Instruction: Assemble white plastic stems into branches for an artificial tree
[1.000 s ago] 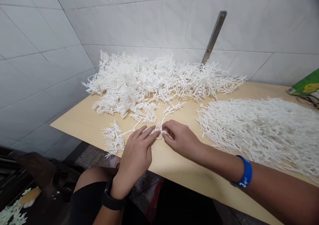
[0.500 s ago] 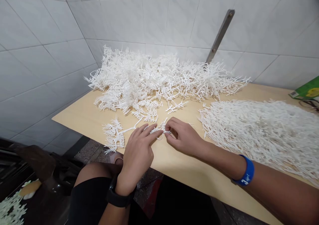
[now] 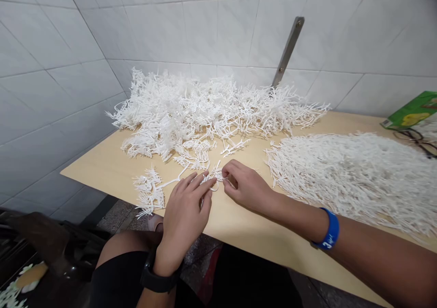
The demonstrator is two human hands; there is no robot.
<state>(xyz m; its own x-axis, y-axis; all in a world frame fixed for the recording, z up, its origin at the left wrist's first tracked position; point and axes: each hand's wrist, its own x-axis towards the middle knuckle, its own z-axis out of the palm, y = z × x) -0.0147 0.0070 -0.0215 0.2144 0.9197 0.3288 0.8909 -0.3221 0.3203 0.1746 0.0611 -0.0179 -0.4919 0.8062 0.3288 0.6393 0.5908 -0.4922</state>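
A white branched plastic piece [image 3: 149, 193] lies at the front left of the wooden board, its stem running toward my left hand [image 3: 189, 210]. That hand rests palm down with its fingers spread over the piece, pressing part of it to the board. My right hand [image 3: 247, 186] is closed in a pinch at the piece's right end, thumb and forefinger on thin white twigs. Just behind the hands lies a small loose white branch [image 3: 235, 148]. The fingertips hide part of the piece.
A tangled heap of white branches [image 3: 191, 108] lines the tiled wall. Right of my hands is a wide pile of short white twigs [image 3: 355, 180]. A metal bracket [image 3: 288, 51] stands at the wall; a green packet [image 3: 411, 111] and dark cables [image 3: 414, 137] lie far right.
The camera view has shifted slightly, moving the board and heaps left in the picture. Both hands keep nearly the same places on the white piece, the right still pinching.
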